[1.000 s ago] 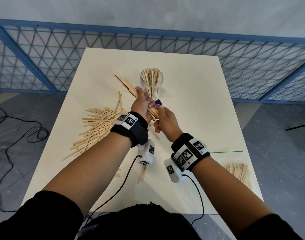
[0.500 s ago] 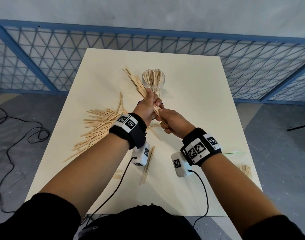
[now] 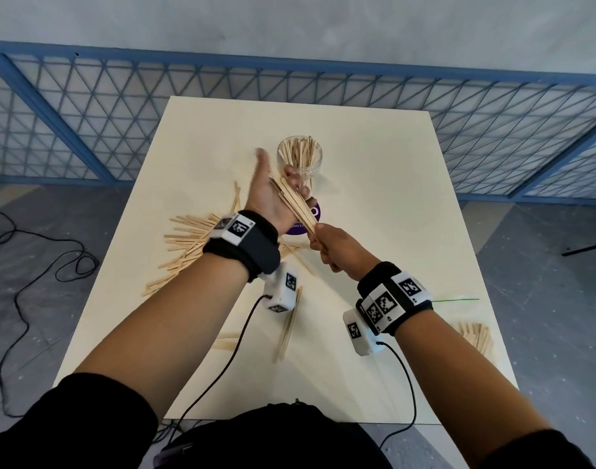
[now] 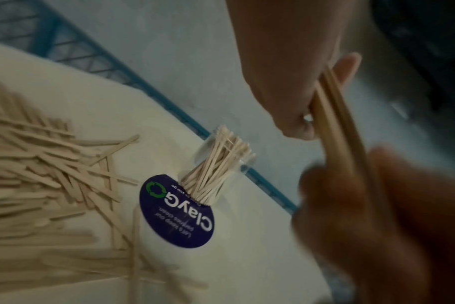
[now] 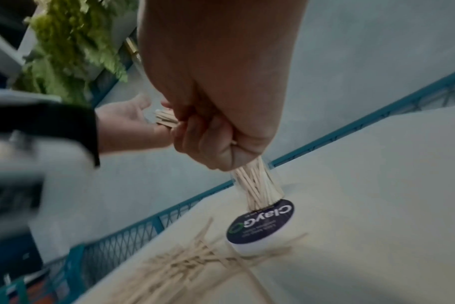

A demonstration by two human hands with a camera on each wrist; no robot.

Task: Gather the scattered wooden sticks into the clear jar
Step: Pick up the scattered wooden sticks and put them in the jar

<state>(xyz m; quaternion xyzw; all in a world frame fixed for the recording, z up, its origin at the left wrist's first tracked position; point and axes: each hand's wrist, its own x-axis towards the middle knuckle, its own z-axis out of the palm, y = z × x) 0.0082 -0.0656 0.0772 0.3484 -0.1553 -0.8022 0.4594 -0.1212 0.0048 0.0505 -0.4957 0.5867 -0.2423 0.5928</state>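
Note:
The clear jar [image 3: 300, 157] stands upright at mid-table with several wooden sticks in it; it also shows in the left wrist view as the jar [image 4: 218, 170]. Just in front of it I hold a bundle of sticks [image 3: 294, 204] in the air, slanting toward the jar. My right hand [image 3: 335, 250] grips the bundle's near end in a fist. The far end lies across the palm of my left hand [image 3: 276, 170], thumb spread away and fingers loosely bent behind the sticks. A big scattered pile of sticks [image 3: 188, 242] lies on the table to the left.
A round purple lid [image 3: 301, 229] lies flat in front of the jar. A few loose sticks [image 3: 289, 323] lie near the front of the cream table [image 3: 391, 198], and a small stack of sticks [image 3: 475, 338] sits at its right edge. A blue mesh fence [image 3: 120, 113] runs behind.
My left hand has let go of the bundle and spread its thumb. The bundle no longer sticks out past that hand. My right hand has drawn back toward me, still gripping the sticks.

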